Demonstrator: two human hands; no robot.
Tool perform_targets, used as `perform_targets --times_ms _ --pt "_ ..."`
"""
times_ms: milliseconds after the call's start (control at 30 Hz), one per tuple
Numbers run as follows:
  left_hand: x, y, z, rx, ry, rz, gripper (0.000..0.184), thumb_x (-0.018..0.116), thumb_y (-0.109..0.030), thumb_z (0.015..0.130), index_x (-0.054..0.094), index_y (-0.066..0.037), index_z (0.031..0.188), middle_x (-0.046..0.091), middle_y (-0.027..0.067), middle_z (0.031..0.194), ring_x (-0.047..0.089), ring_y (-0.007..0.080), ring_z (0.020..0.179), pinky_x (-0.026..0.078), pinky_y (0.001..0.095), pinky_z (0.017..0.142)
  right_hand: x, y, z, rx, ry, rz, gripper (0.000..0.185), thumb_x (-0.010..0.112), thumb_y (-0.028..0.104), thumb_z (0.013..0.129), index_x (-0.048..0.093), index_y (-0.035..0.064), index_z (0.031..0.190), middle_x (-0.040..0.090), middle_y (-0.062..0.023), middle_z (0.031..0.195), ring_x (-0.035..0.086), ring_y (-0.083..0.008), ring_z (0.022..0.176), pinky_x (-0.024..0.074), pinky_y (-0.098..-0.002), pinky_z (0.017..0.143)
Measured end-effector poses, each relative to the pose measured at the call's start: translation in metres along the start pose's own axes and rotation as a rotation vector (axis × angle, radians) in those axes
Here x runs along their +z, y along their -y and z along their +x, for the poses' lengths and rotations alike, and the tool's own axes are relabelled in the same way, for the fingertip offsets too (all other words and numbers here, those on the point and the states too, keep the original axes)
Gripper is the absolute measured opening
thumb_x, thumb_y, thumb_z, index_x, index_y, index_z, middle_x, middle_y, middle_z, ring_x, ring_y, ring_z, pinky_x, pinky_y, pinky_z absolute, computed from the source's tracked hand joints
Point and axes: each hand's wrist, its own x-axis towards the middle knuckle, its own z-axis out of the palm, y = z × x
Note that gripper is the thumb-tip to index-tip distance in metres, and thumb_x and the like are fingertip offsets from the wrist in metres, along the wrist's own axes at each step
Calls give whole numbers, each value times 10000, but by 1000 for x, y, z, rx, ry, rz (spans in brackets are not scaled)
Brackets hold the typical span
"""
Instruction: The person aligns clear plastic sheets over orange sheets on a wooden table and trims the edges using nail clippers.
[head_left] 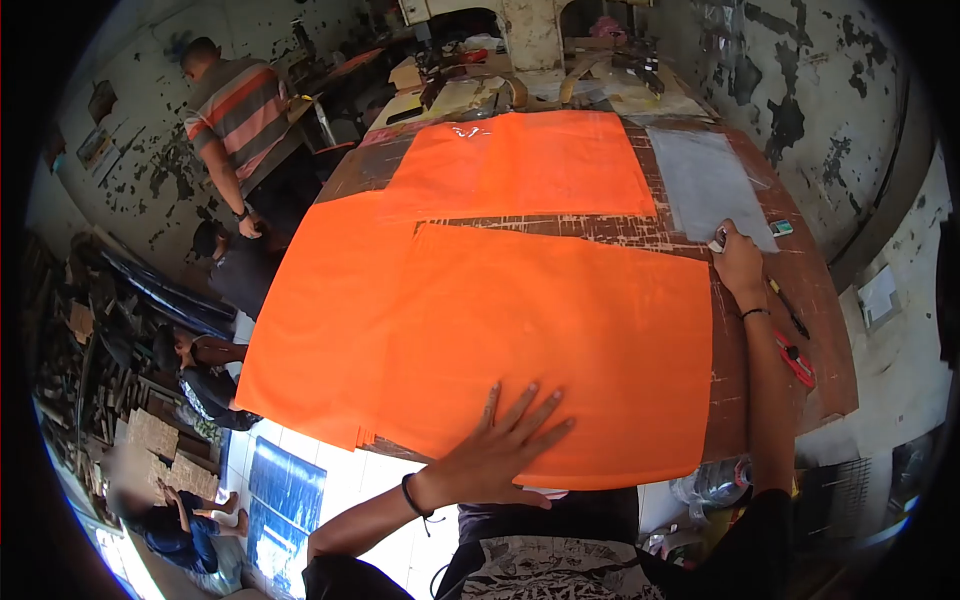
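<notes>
Large orange sheets (560,340) cover much of the brown worktable (730,350). My left hand (505,445) lies flat with fingers spread on the near part of the front sheet. At the right, my right hand (737,255) is closed around a small whitish object (717,240), too hidden to name, beside the lower edge of a grey translucent sheet (710,185). Another orange piece (520,165) lies farther back, with a strip of bare scratched tabletop between it and the front sheet.
A red cutter (796,358) and a dark pen (790,308) lie near the table's right edge, below a small green-white item (781,228). A machine (530,35) stands at the back. People are at the left, one standing in a striped shirt (240,110).
</notes>
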Motion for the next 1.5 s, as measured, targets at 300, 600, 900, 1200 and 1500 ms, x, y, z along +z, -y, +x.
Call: perform_targets --times_ms 300,600,900,1200,1500 --pt "-1 0 16 -184 -63 -18 1063 548 -740 707 197 -82 1465 110 145 1535 87 275 1426 1 620 1087 -3 -4 6 -69 -12 93 357 691 350 795 548 43 907 644 -160 814 634 -355 803 501 -441 659" --pt "-1 9 47 -378 -140 36 1024 494 -719 766 172 -39 1462 97 151 1537 72 270 1428 3 608 1092 4 55 29 -37 24 111 578 721 507 722 585 10 985 669 -165 873 659 -327 871 531 -418 722" --pt "-8 93 1 -914 -125 -5 1036 409 -754 787 202 32 1430 124 236 1509 100 369 1410 141 582 1091 13 64 29 41 -44 97 243 593 92 801 558 80 1042 666 -186 812 655 -361 825 523 -453 698" --pt "-15 160 -36 -1011 -315 96 901 639 -651 723 433 71 1221 433 228 1207 454 368 1093 396 502 872 -119 68 -102 -334 60 208 301 716 19 660 534 85 891 637 -90 734 643 -311 700 493 -410 623" --pt "-34 174 -14 -1045 -301 -139 479 705 -441 767 611 1 928 606 143 814 612 292 772 484 377 666 -119 97 -241 -310 188 563 384 739 -18 562 552 77 883 629 -45 743 637 -217 639 495 -322 536"
